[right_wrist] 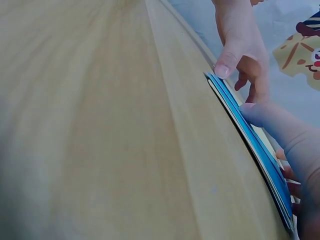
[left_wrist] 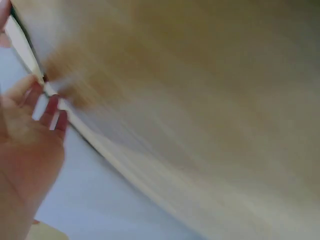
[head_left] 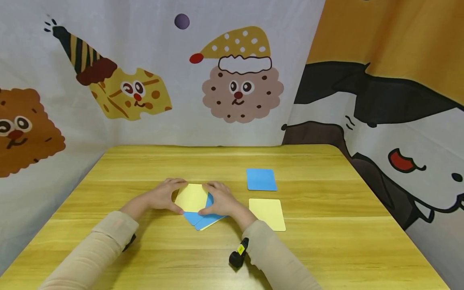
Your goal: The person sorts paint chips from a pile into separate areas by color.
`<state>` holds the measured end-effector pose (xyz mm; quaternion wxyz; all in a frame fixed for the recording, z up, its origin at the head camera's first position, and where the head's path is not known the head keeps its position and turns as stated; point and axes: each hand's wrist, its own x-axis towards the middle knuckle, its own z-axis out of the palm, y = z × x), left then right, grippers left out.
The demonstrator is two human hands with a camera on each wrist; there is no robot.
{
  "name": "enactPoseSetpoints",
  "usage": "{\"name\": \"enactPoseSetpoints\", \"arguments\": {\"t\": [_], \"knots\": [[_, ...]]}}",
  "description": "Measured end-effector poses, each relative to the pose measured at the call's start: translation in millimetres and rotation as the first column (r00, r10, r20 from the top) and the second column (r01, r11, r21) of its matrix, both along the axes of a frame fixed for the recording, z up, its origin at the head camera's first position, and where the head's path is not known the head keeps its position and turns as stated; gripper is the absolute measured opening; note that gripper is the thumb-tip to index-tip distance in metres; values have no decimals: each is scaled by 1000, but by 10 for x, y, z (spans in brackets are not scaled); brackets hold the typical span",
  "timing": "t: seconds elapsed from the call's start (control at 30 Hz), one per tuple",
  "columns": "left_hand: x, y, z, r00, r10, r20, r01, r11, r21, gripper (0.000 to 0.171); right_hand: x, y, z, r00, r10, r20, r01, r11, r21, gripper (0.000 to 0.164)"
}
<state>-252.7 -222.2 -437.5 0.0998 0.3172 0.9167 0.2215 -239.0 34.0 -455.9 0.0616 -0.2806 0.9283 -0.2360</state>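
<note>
A yellow square card lies on top of a skewed pile of cards, with blue cards and a yellow edge showing beneath it. My left hand holds the card's left side, thumb at the near corner and fingers at the far one. On the opposite side my right hand grips it likewise, its thumb by the near right corner. Seen edge-on in the right wrist view, the pile sits low on the table between both hands. The left wrist view is blurred.
To the right of the pile, a blue square card lies behind a separate yellow card on the wooden table. A black wrist camera hangs beside the right sleeve. Behind the table hangs a printed curtain.
</note>
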Motion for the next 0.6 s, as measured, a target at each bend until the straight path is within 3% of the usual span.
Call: {"name": "enactPoseSetpoints", "arguments": {"t": [0.6], "knots": [[82, 40, 44, 989, 25, -143, -29, 999, -25, 104, 18, 41, 35, 999, 13, -49, -14, 1000, -19, 96]]}}
